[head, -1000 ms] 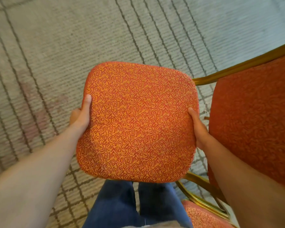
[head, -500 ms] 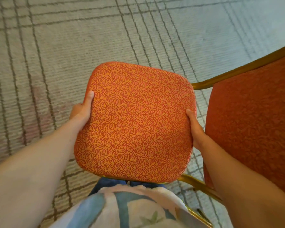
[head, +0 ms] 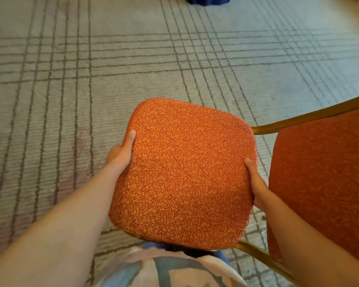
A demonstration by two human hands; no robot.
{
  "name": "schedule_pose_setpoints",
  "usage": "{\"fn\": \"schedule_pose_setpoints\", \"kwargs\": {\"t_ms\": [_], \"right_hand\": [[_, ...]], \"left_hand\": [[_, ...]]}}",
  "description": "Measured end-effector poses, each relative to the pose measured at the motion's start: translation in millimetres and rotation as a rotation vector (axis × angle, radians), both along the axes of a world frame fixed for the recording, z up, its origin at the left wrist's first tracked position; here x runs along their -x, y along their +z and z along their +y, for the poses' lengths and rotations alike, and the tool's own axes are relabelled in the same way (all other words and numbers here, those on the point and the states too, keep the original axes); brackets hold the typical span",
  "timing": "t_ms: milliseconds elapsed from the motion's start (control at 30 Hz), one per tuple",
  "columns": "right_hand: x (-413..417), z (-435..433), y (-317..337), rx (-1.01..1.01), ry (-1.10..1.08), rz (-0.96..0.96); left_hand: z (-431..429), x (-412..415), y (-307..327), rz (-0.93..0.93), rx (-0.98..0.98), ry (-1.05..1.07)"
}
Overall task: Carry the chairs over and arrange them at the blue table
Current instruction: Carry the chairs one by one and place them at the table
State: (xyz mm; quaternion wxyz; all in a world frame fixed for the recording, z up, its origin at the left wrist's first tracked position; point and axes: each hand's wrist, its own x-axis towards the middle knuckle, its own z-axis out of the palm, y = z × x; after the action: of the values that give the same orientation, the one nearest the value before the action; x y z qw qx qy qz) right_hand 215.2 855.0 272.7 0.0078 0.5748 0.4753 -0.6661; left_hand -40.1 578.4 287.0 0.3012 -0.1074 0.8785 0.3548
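I hold a chair off the floor in front of me, its orange patterned seat [head: 182, 172] facing up. My left hand [head: 120, 154] grips the seat's left edge, thumb on top. My right hand [head: 255, 181] grips the right edge the same way. The chair's red backrest [head: 323, 179] rises at the right inside a gold metal frame [head: 307, 117]. At the top edge shows a dark blue cloth [head: 207, 0], perhaps the skirt of the blue table.
Grey carpet [head: 91, 79] with dark crossing lines covers the floor ahead and to the left. A faint pink stain [head: 71, 175] marks it at the left. My light patterned shirt [head: 170, 268] fills the bottom middle.
The view has tilted up and forward, so more carpet shows and the blue cloth has come into sight at the top. Both hands keep the same grip on the seat.
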Motion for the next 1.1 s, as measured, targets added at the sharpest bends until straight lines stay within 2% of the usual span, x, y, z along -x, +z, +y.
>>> {"fn": "schedule_pose_setpoints", "kwargs": {"t_ms": [133,300,733,1100], "right_hand": [[46,8,20,0.008,0.028,0.058],[99,44,20,0.001,0.090,0.040],[303,188,25,-0.040,0.301,0.047],[456,195,11,0.016,0.476,0.092]], "left_hand": [[13,44,18,0.048,0.026,-0.013],[33,81,19,0.035,0.014,0.063],[122,221,36,0.080,-0.028,0.269],[114,318,22,0.024,-0.017,0.453]]}}
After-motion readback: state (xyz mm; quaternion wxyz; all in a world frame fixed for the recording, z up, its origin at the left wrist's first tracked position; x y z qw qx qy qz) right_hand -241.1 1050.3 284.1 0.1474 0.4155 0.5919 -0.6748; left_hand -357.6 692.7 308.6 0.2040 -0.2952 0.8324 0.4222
